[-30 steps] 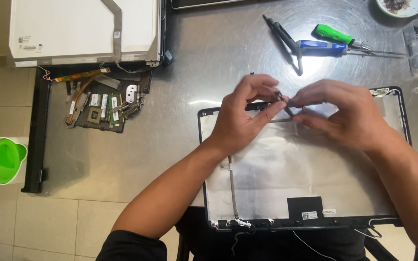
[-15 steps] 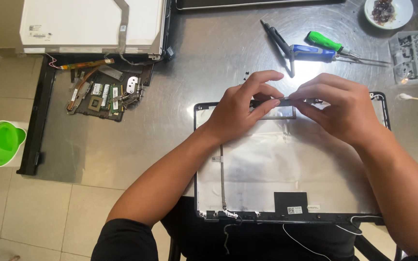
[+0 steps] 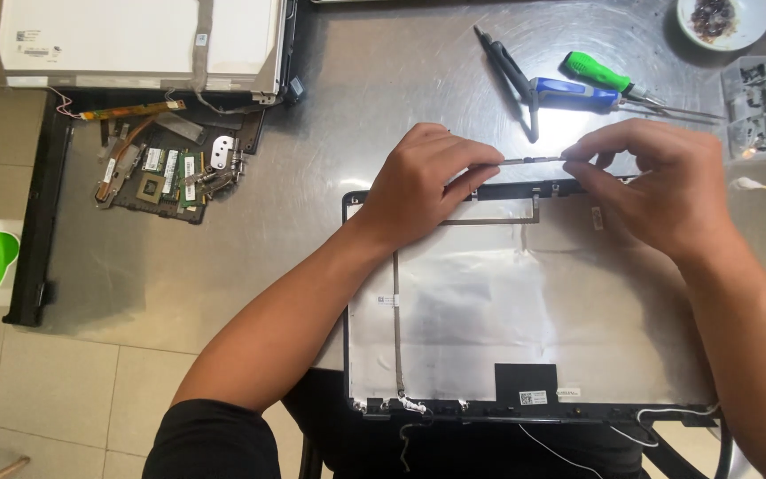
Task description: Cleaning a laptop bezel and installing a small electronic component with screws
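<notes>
left hand (image 3: pixel 427 182) pinching one end of thin strip (image 3: pixel 529 160) | right hand (image 3: pixel 658 182) pinching the other end | strip hovering centre-right of frame, just above top edge of laptop lid shell (image 3: pixel 525 310) | screwdrivers (image 3: pixel 596 84) lying upper right

At the frame's centre, the left hand (image 3: pixel 423 177) and right hand (image 3: pixel 658 182) pinch a thin metal strip (image 3: pixel 532 160) between their fingers. It sits just above the laptop lid shell (image 3: pixel 525 310) on the steel tabletop (image 3: pixel 356 98).
</notes>
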